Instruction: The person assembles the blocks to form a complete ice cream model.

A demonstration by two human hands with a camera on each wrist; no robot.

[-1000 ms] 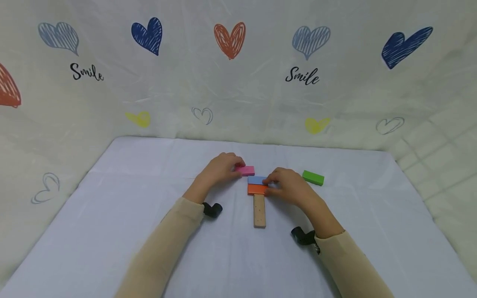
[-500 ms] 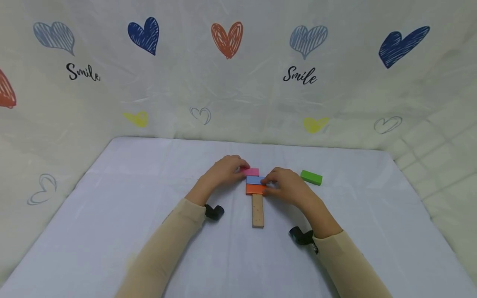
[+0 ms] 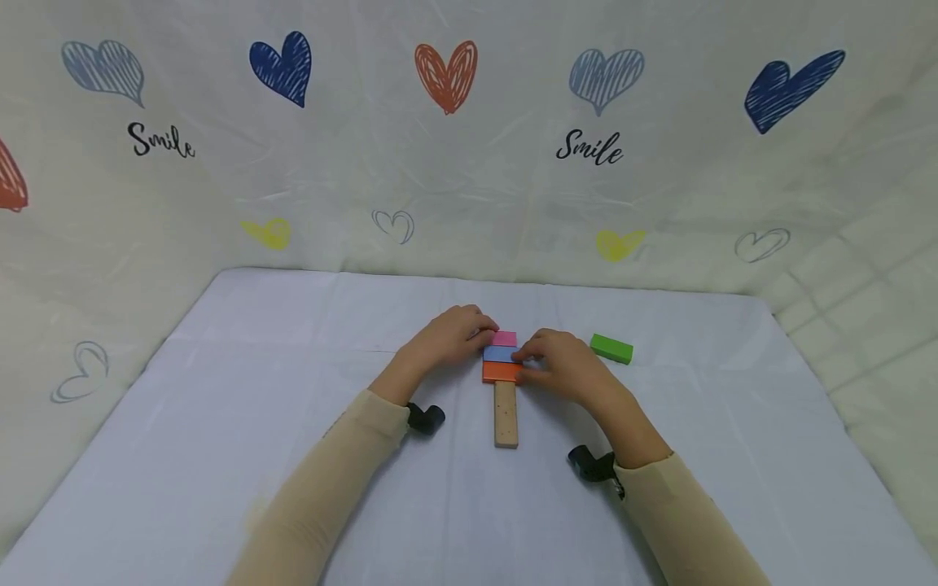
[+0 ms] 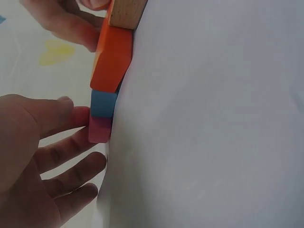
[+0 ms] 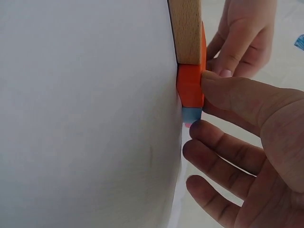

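On the white tabletop, my left hand point(image 3: 453, 336) pinches the left end of a pink block point(image 3: 505, 338) between thumb and fingers. The pink block lies against the far side of a light-blue block point(image 3: 497, 354). An orange block point(image 3: 500, 372) lies against the blue block's near side. My right hand point(image 3: 567, 366) grips the right ends of the blue and orange blocks; its thumb point(image 5: 219, 90) touches the orange one in the right wrist view. A plain wooden block point(image 3: 506, 415) runs lengthwise from the orange block toward me. Fingers hide the block ends.
A green block point(image 3: 611, 348) lies at a slant, to the right of and beyond my right hand. White cloth point(image 3: 293, 325) covers the table. Behind its far edge hangs a curtain point(image 3: 513, 179) printed with hearts. A small black camera sits at each wrist.
My left hand has slid the pink block to the right, behind the blue block. My right hand has stayed at the blue and orange blocks. The view has shifted slightly.
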